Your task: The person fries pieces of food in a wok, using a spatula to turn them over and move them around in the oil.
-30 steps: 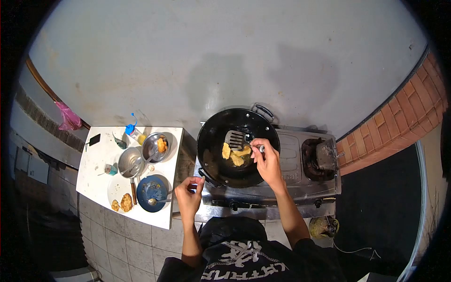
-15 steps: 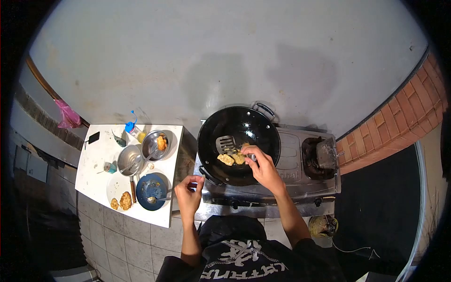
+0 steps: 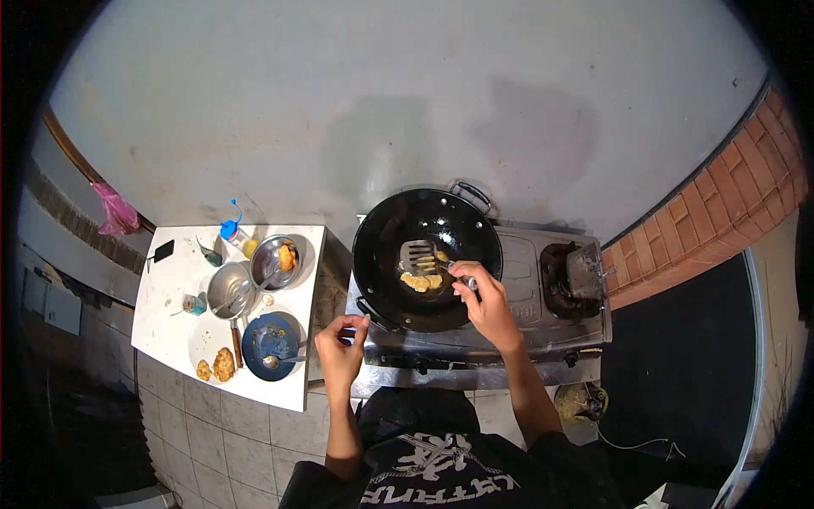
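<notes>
Reaching over the wok (image 3: pixel 383 254) from its near right side, the right hand (image 3: pixel 483 301) is closed around the handle of the spatula (image 3: pixel 417 252). The slotted blade is held low inside the wok, over and against the food (image 3: pixel 420 282), which is gathered in yellow pieces a little below the middle of the pan. Part of the food is covered by the blade, so the pieces cannot be counted surely.

The left hand (image 3: pixel 341 346) is held just beside the wok's near left handle, its fingers curled and the thumb drawn close to them; whether the handle is touched, or anything is gripped, cannot be told.

The wok is set on the left part of the stove (image 3: pixel 519 307), and a burner (image 3: pixel 561 278) is seen on the right.

On the table (image 3: pixel 161 318), to the left, two browned fritters (image 3: pixel 224 363) are laid on a white plate (image 3: pixel 201 335). Beside it, a spoon (image 3: pixel 271 361) is rested in a blue dish (image 3: pixel 270 332). Behind these are placed a saucepan (image 3: pixel 224 293) and a steel bowl (image 3: pixel 267 251), with a blue-capped bottle (image 3: pixel 246 243) just beyond.
</notes>
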`<state>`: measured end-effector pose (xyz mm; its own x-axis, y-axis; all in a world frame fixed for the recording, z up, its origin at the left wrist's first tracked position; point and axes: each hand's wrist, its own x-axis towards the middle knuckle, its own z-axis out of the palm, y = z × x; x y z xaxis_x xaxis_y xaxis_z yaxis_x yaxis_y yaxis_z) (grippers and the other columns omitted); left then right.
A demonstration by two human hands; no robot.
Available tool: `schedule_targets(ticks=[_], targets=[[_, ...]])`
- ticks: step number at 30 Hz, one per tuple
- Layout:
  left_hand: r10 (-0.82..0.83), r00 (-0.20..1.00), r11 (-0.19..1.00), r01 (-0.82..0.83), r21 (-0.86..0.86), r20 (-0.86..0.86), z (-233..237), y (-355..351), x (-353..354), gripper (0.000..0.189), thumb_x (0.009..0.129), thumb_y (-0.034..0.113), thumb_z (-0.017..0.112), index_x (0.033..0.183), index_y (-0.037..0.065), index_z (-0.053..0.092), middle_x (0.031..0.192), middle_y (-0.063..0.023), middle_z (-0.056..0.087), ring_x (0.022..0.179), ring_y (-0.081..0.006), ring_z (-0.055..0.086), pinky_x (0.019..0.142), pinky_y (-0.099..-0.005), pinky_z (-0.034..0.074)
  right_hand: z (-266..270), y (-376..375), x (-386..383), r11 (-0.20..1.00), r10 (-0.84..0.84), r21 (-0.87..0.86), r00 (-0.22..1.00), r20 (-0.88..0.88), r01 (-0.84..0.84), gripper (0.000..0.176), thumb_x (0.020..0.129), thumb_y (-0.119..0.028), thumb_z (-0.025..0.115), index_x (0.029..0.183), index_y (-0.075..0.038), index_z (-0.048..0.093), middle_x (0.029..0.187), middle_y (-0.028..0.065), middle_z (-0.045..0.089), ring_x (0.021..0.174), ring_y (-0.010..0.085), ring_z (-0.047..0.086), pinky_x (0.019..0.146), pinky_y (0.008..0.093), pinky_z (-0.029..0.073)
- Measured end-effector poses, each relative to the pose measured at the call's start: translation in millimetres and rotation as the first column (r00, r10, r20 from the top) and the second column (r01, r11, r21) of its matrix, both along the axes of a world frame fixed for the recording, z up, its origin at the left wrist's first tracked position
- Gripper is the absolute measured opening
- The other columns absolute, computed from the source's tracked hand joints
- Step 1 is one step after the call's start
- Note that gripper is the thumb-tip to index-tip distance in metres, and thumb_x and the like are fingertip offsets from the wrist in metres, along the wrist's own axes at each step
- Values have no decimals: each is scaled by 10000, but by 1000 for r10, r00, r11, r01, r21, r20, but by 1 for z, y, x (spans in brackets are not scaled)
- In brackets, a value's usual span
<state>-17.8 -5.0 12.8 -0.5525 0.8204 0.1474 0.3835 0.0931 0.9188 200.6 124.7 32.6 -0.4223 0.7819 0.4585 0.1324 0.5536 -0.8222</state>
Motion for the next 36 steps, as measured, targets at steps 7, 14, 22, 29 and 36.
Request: schedule_targets(ticks=[7,14,22,29,36], targets=[[25,999,1000,-25,7,21,1,-6,-1,145,847,73,745,821,-51,675,715,-61,679,607,-88,606,555,-233,458,11,-8,16,996,-79,-47,995,63,82,161,910,31,608,1045,4,525,1042,128,624,848,215,626,736,296,504],[29,999,1000,-28,-3,24,6,-6,5,143,849,79,744,824,-46,679,713,-53,676,602,-77,591,537,-226,434,-4,-9,15,996,-86,-31,995,59,88,163,905,36,609,1044,3,530,1036,141,624,905,273,635,783,323,502],[23,1000,1000,-24,7,11,5,-5,5,157,846,90,751,822,-48,681,712,-59,677,603,-79,595,540,-228,440,-2,-14,11,999,-40,-29,998,40,41,177,897,26,628,1049,8,540,1044,144,631,914,289,647,781,333,509],[28,1000,999,-28,28,-13,9,-4,6,180,844,106,762,818,-52,679,706,-68,681,603,-96,614,574,-239,477,0,-16,9,1000,-12,-17,998,54,13,194,893,15,640,1066,12,553,1055,152,636,949,307,656,794,358,515],[-11,999,999,12,-33,40,-3,-1,3,174,855,115,752,836,-45,686,710,-71,685,604,-100,622,577,-244,483,1,-12,12,998,-65,-20,997,45,66,186,889,23,642,1052,10,553,1047,142,638,923,285,655,782,327,513]])
